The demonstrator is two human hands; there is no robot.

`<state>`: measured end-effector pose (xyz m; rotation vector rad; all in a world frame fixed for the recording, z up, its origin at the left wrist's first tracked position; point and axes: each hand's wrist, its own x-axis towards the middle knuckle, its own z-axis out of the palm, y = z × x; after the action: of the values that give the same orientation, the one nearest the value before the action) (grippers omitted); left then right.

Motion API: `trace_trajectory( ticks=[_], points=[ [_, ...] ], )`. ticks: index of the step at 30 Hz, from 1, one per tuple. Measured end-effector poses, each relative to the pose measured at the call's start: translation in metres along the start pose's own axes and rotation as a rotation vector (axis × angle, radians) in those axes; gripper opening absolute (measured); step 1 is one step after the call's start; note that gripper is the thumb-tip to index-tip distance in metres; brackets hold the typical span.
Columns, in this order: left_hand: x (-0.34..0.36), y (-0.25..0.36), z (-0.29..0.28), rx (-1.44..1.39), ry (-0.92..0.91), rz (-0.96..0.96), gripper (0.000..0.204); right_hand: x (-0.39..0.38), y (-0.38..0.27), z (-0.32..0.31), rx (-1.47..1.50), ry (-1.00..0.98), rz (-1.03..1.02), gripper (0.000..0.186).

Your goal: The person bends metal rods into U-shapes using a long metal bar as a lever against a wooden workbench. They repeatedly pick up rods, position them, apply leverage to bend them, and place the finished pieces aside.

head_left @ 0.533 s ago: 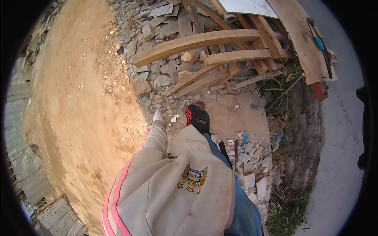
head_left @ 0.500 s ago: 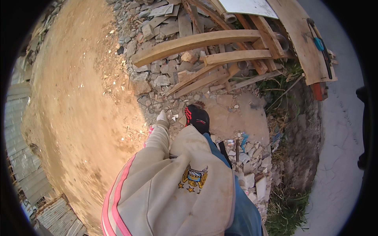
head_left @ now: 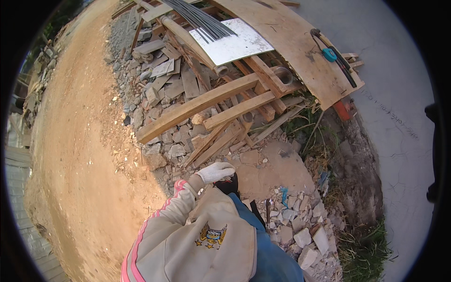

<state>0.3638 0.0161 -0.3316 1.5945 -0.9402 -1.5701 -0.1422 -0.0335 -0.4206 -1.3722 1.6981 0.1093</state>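
Left hand point(head_left: 217, 172), in a white glove, is over the black shoe point(head_left: 229, 186), covering its front part. Half a second ago it was left of the shoe and pointing up-frame; now the wrist is bent and the hand lies across to the right. View has shifted too: timbers sit lower and further left, and dark rods point(head_left: 199, 21) show at the top.

Fingers look close together and curled slightly down. Undersides hidden, so can't tell whether they grip anything or just touch the shoe. Right hand out of view.

Shoe: at the end of the blue trouser leg point(head_left: 260, 244), on the ground below the timber pile; its toe end is behind the glove, axis not readable. Just past the glove, narrow timbers point(head_left: 217, 146) lie with long axes lower left to upper right, near ends on rubble.

Further up, a long beam point(head_left: 197, 110) and a shorter beam point(head_left: 239, 110) run at a similar slant. Above those, a white board point(head_left: 239, 44) carries the rods' ends. Right of it, a plywood sheet point(head_left: 282, 33) holds a long dark tool point(head_left: 346, 73) and a teal item point(head_left: 329, 55); an orange-red object point(head_left: 344, 109) sits by its lower corner.

Dirt track point(head_left: 89, 141) on the left, broken masonry point(head_left: 303, 238) lower right.
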Motion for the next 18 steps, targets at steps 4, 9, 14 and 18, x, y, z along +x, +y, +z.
trace_trajectory(
  ticks=[4,9,14,18],
  points=[
    [0.000,0.130,-0.029,-0.240,-0.175,0.280,0.048,0.006,-0.030,-0.015,0.180,0.106,-0.022,0.033],
    [0.067,0.250,-0.131,-0.125,0.254,0.601,0.042,0.011,-0.080,-0.039,0.327,0.222,-0.064,0.032],
    [0.169,0.309,-0.311,0.489,1.093,0.345,0.055,0.014,-0.125,-0.060,0.392,0.312,-0.079,0.032],
    [0.212,0.301,-0.436,0.590,1.371,-0.081,0.045,0.020,-0.155,-0.071,0.421,0.353,-0.046,0.032]
  ],
)
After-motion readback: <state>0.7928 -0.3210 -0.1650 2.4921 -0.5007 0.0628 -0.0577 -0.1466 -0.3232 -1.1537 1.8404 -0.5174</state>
